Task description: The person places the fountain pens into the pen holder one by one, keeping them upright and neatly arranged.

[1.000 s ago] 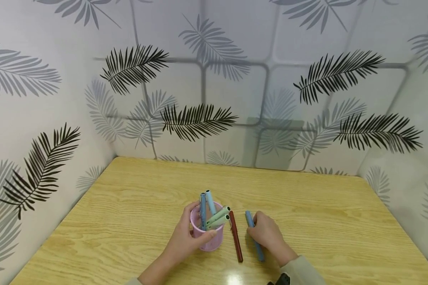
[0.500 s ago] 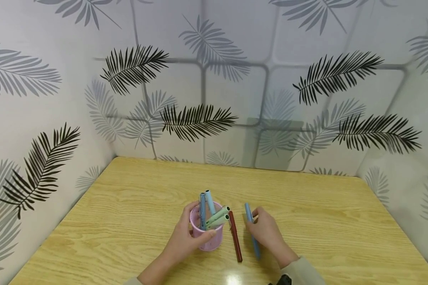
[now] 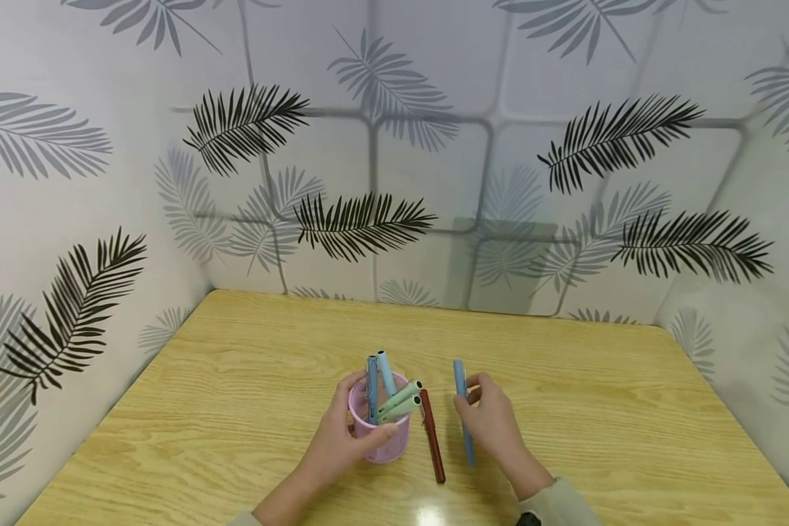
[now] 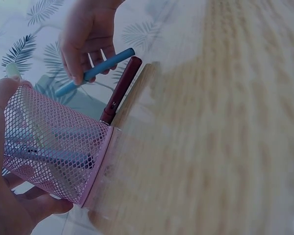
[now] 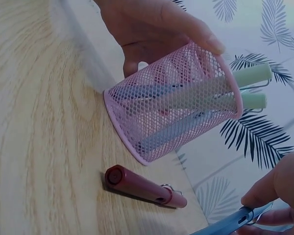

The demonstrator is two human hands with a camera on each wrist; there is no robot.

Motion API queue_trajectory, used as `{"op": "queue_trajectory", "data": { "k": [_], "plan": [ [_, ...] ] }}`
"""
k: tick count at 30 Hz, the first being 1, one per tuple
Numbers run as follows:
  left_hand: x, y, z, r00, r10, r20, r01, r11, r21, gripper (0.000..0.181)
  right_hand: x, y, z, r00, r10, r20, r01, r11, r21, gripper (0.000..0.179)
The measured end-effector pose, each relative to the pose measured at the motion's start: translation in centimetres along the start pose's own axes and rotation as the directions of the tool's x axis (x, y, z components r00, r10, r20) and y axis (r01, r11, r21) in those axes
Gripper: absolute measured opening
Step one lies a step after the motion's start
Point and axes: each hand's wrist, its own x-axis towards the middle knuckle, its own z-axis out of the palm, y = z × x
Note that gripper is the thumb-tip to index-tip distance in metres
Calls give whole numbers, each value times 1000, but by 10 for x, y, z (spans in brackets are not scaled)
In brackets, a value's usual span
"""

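My left hand [image 3: 338, 431] grips a pink mesh pen cup [image 5: 171, 107] round its side, the thumb near the rim. Two blue pens [image 3: 372, 391] and two pale green pens [image 3: 401, 398] stand in the cup, the green ones leaning right. Between thumb and fingers, my right hand [image 3: 493, 420] pinches a blue pen [image 4: 95, 71], raised off the table and steeply tilted. A dark red pen [image 5: 144, 188] lies on the table between the cup and my right hand, its clip showing in the right wrist view.
The wood-grain table [image 3: 269, 351] runs back to a leaf-patterned covering [image 3: 434, 183] on the far side and the left and right. A bright light reflection [image 3: 430, 515] shows at the near edge.
My right hand has lifted the blue pen from the table and brought it more upright. My left hand stays on the cup, and the red pen lies where it was.
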Motion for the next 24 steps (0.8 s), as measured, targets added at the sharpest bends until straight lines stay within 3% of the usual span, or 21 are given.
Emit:
{"op": "queue_trajectory", "data": {
  "k": [10, 19, 24],
  "plan": [
    [1, 0, 0, 1000, 5, 5, -5, 1000, -8, 80, -6, -12, -4, 997, -35, -63, 39, 997, 61, 24],
    [0, 0, 1, 1000, 9, 1, -9, 1000, 1, 79, -11, -17, -7, 981, -133, -144, 148, 984, 95, 26],
    [0, 0, 1, 1000, 8, -7, -7, 1000, 16, 80, -15, -24, -9, 979, -138, -148, 164, 970, 181, 26]
  ]
}}
